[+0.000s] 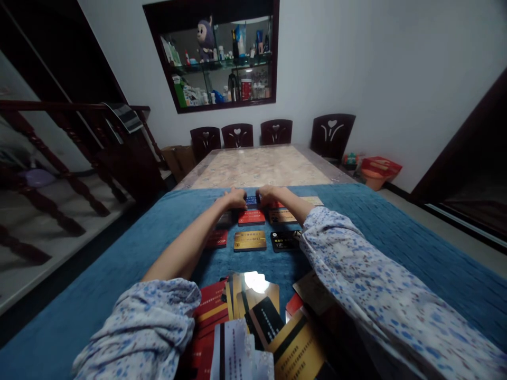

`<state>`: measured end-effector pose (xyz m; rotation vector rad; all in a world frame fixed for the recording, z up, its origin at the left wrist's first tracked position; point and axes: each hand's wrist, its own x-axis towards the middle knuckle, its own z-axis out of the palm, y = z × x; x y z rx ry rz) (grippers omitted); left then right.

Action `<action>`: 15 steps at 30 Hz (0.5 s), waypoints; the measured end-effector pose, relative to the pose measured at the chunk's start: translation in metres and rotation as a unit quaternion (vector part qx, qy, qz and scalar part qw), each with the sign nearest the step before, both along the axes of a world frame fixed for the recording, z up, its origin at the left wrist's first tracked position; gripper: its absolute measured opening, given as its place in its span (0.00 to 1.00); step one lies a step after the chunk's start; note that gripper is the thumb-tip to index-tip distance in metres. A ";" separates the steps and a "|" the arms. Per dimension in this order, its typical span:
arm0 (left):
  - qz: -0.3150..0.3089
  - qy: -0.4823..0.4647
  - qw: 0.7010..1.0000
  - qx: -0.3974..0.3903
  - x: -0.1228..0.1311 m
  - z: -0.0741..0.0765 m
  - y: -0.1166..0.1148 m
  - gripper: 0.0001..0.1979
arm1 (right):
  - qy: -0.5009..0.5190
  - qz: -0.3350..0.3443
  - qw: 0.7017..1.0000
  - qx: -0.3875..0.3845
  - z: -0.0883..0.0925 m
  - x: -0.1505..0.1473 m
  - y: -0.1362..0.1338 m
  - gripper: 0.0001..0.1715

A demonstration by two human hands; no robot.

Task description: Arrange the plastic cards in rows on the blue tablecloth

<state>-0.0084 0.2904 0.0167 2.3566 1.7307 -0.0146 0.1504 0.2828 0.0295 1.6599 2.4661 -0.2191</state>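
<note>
At the far row of cards, my left hand (236,198) curls its fingers at the left end of a blue card stack (251,201). My right hand (269,195) has its fingers bent at the other end, so the blue stack sits between both hands. Just nearer lies a stack of red cards (251,217), with tan cards (282,216) to its right. The closest row holds dark red cards (217,239), gold cards (250,240) and black VIP cards (285,240). My forearms partly cover the outer stacks.
A loose heap of gold cards (299,351), white cards (233,351) and red cards (209,327) lies close to me. Blue cloth (130,258) covers the near table; beyond it is the patterned tabletop (261,166). Dark chairs (236,135) stand at the far edge.
</note>
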 end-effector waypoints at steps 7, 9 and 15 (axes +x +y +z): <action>0.005 0.026 0.999 0.037 0.001 0.006 -0.011 0.30 | 0.005 0.013 1.000 0.013 -0.001 0.005 0.004 0.37; 0.001 0.025 0.998 0.054 0.000 0.010 -0.018 0.32 | 0.009 0.022 0.999 0.030 0.002 0.009 0.002 0.40; -0.017 0.017 0.993 0.118 -0.006 0.020 -0.049 0.28 | 0.022 0.047 0.995 0.082 0.014 0.018 -0.015 0.39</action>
